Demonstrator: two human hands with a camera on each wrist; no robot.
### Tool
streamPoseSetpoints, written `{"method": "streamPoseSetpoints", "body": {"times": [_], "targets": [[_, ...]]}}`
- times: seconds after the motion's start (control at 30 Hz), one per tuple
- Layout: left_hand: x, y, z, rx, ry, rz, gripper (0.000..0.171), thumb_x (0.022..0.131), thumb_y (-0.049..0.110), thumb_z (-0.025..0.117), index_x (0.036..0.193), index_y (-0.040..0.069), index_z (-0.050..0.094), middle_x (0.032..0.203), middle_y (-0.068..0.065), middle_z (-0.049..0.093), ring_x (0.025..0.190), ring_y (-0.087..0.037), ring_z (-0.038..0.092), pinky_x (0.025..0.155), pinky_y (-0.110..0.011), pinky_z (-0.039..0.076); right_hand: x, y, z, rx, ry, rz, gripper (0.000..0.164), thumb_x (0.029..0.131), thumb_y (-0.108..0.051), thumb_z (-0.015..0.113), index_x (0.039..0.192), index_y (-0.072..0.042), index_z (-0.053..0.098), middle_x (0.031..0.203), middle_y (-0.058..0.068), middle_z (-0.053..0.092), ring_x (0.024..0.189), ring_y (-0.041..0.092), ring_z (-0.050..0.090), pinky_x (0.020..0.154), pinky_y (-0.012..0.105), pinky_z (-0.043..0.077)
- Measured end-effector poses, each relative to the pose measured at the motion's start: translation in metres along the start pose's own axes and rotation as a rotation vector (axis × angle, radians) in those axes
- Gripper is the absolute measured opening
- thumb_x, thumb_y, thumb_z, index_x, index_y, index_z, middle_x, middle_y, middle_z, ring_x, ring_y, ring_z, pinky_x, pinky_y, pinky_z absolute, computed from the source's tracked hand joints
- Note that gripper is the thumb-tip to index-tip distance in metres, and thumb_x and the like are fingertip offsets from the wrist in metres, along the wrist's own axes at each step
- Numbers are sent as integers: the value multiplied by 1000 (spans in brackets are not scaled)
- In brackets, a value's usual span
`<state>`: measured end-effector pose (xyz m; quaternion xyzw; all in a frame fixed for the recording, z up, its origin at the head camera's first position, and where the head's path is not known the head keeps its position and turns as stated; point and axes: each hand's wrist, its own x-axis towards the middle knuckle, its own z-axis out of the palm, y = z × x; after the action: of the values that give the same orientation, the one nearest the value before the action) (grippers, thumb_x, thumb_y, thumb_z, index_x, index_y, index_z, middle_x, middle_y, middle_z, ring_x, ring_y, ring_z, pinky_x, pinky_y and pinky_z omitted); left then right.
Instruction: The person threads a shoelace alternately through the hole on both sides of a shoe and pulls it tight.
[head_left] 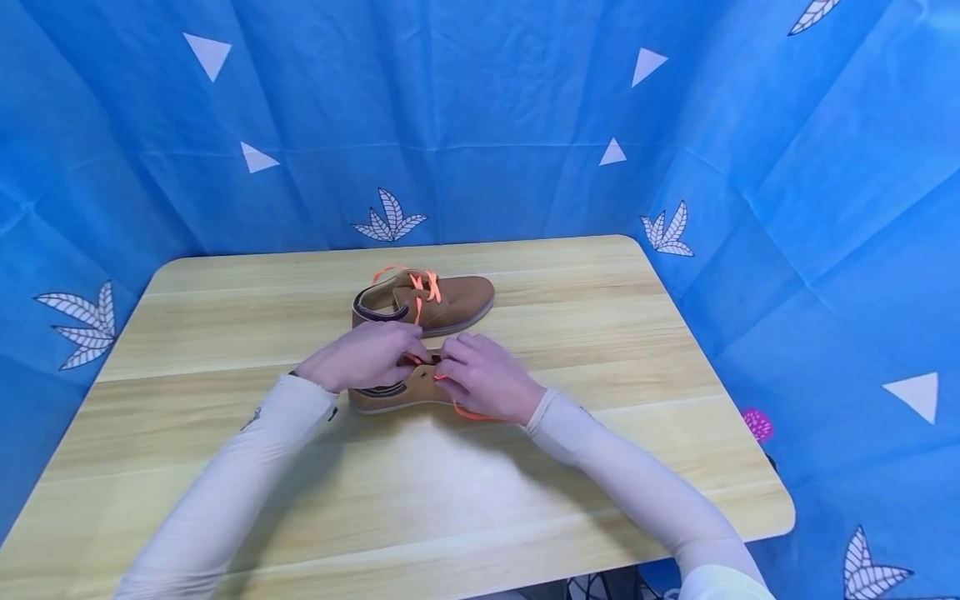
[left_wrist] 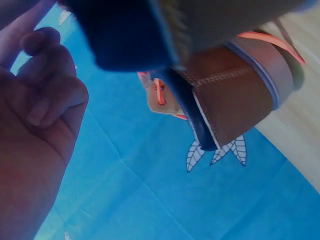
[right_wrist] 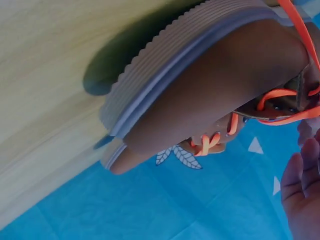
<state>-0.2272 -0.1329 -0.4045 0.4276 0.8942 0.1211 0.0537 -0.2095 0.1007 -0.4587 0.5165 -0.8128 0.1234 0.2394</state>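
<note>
Two brown shoes with orange laces lie side by side, toes pointing right. Both hands are at the near shoe (head_left: pixel 384 402), over its lacing. My left hand (head_left: pixel 372 354) pinches the orange shoelace by the shoe's opening. From the right, my right hand (head_left: pixel 491 379) holds the lace with thumb and fingers beside the eyelet flap; a loose lace length (head_left: pixel 480 416) trails under it. In the right wrist view the near shoe's toe (right_wrist: pixel 210 82) shows large, with lace strands (right_wrist: pixel 287 119) near the fingers. The fingertips are partly hidden in the wrist views.
The far shoe (head_left: pixel 467 300), its lace threaded across the front, stands just behind the near one. Both rest on a light wooden table (head_left: pixel 600 333). A blue patterned cloth (head_left: pixel 487 100) hangs behind and along the sides.
</note>
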Motion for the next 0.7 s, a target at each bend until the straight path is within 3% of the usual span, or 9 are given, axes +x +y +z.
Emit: {"method": "streamPoseSetpoints", "body": {"times": [0.23, 0.47, 0.57, 0.7], "targets": [[-2, -4, 9, 76, 52, 41, 28, 84, 2, 76, 69, 25, 67, 69, 11, 53, 64, -5, 47, 58, -24, 40, 2, -8, 0, -180, -3, -35, 9, 96, -24, 70, 96, -19, 76, 91, -5, 63, 80, 15, 54, 70, 26, 44], [-8, -4, 16, 122, 160, 56, 25, 84, 5, 77, 72, 24, 67, 72, 14, 60, 65, -3, 49, 60, -25, 44, 0, -11, 1, -300, 23, -87, 9, 92, -13, 62, 89, -16, 71, 89, -2, 64, 78, 16, 55, 67, 26, 44], [-10, -6, 14, 53, 117, 29, 15, 89, 9, 74, 85, 24, 75, 69, 14, 58, 61, -2, 48, 57, -23, 43, -1, -12, 2, -331, 33, -100, 11, 93, -12, 61, 90, -14, 71, 91, -2, 64, 79, 16, 57, 69, 26, 46], [-7, -11, 10, -130, -28, -25, 16, 98, 13, 65, 94, 23, 77, 64, 14, 51, 55, -1, 45, 52, -22, 37, -3, -13, 4, -322, 39, -90, 11, 94, -12, 60, 92, -14, 71, 91, -2, 63, 80, 16, 57, 70, 26, 47]]}}
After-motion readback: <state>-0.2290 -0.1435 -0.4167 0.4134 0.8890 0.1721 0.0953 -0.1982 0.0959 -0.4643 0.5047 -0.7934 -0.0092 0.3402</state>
